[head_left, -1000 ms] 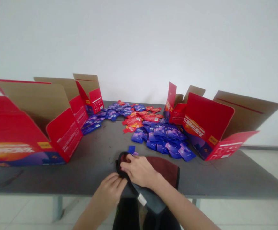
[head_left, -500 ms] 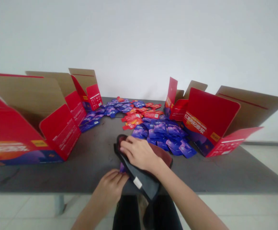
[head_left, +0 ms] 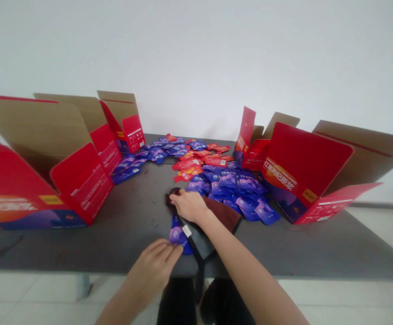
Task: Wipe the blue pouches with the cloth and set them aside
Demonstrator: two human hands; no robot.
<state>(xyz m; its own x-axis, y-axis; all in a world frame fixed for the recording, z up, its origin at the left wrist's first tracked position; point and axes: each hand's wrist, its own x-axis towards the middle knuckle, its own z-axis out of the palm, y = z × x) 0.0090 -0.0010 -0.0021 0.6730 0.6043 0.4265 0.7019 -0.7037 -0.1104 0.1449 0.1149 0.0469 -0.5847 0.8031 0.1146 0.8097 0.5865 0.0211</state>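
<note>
My left hand (head_left: 155,264) is near the table's front edge, its fingers closed on the lower left side of a purple-blue packet (head_left: 177,234). My right hand (head_left: 190,206) grips the upper end of a reddish-brown cloth piece (head_left: 226,216) with black edging, a black strap and a small white tag (head_left: 187,230). This cloth piece lies partly over the packet's right side, and my right forearm covers part of it. Just beyond the cloth is a heap of purple-blue packets (head_left: 228,180).
Red packets (head_left: 187,164) and more blue ones (head_left: 157,153) are spread toward the back of the grey table (head_left: 131,212). Open red cartons stand at the left (head_left: 84,185) and right (head_left: 304,167), flaps raised. A white wall rises behind.
The cloth piece has gone from raised and folded to lying flatter, showing more of the packet. My right hand has shifted slightly up with it; my left hand stays almost in place.
</note>
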